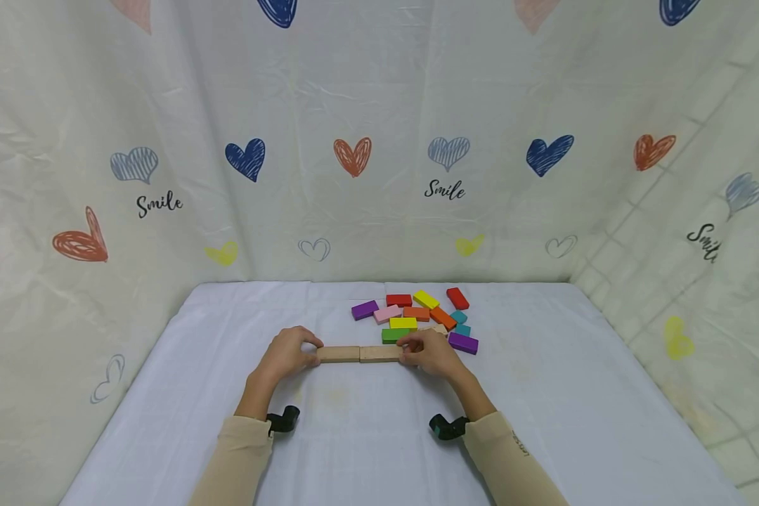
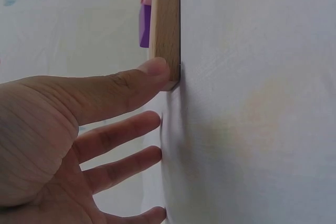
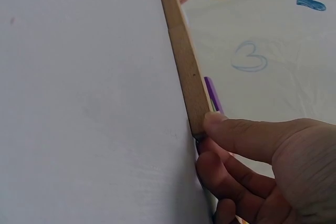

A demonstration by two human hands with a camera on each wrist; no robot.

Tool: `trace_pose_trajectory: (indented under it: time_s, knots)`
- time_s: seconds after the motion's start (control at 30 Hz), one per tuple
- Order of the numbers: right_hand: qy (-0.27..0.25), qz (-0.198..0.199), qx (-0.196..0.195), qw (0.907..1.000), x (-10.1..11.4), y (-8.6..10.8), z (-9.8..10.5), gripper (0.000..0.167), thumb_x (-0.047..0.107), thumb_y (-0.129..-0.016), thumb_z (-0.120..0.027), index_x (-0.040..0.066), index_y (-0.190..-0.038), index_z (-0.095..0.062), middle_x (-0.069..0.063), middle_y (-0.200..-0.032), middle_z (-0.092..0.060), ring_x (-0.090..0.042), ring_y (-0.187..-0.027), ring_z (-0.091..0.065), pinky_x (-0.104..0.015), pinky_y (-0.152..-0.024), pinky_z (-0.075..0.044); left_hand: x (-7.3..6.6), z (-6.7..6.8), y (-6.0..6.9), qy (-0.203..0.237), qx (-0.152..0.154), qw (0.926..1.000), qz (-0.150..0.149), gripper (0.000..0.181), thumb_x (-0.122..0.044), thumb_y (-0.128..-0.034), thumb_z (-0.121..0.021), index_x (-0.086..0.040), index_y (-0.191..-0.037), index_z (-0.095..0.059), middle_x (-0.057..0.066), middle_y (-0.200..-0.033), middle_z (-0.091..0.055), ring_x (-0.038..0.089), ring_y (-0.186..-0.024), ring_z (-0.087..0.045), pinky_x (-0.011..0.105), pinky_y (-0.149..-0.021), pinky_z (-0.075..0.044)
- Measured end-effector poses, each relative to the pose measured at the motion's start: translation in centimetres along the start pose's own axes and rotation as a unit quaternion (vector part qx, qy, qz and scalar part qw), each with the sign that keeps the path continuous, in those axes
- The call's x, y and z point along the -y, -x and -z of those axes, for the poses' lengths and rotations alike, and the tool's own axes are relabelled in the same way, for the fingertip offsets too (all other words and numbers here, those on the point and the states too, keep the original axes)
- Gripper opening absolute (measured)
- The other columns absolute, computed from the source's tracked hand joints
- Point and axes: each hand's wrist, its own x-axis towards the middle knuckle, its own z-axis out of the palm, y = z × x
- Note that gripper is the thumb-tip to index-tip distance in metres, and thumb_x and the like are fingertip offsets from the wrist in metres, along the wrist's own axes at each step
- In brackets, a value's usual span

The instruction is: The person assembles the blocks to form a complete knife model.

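Two plain wooden blocks lie end to end on the table in the head view, a left block (image 1: 339, 355) and a right block (image 1: 379, 354). At the outer end of the left block, my left hand (image 1: 291, 352) pinches it; in the left wrist view the thumb (image 2: 128, 88) presses its near face while three fingers are spread below. My right hand (image 1: 434, 353) pinches the outer end of the right block, its thumb (image 3: 247, 135) on the near face in the right wrist view. The index fingertips behind the blocks are mostly hidden.
Behind the blocks lies a loose group of coloured blocks, among them a green block (image 1: 393, 336), a yellow block (image 1: 403, 323) and a purple block (image 1: 464, 343). Another plain wooden block (image 1: 439, 329) is partly hidden behind my right hand. A white cloth (image 1: 341, 450) covers the table.
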Motion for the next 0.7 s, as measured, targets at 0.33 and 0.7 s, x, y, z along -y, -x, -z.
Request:
trace_pose_trajectory:
  time_s: [0.33,0.7]
  knots:
    - [-0.002,0.004,0.007,1.0000,-0.05,0.01,0.12,0.023,0.016,-0.089,-0.080,0.019,-0.111,-0.077,-0.001,-0.085,-0.065,-0.018,-0.081,-0.058,-0.026,-0.071,-0.056,-0.11,0.05,0.07,0.005,0.001,0.9999,0.011,0.025,-0.011,-0.0819,-0.084,-0.014,-0.106,-0.081,0.010,-0.125,-0.072,0.036,-0.126,-0.061,0.057,-0.107,-0.046]
    - [0.003,0.005,0.009,0.9999,-0.08,0.15,0.19,0.022,0.016,-0.088,-0.080,0.019,-0.110,-0.077,-0.001,-0.087,-0.066,-0.017,-0.083,-0.059,-0.026,-0.075,-0.057,-0.17,-0.06,0.02,0.001,-0.001,0.9999,0.014,0.025,-0.011,-0.0818,-0.084,-0.015,-0.106,-0.081,0.010,-0.125,-0.071,0.035,-0.126,-0.060,0.057,-0.108,-0.046]
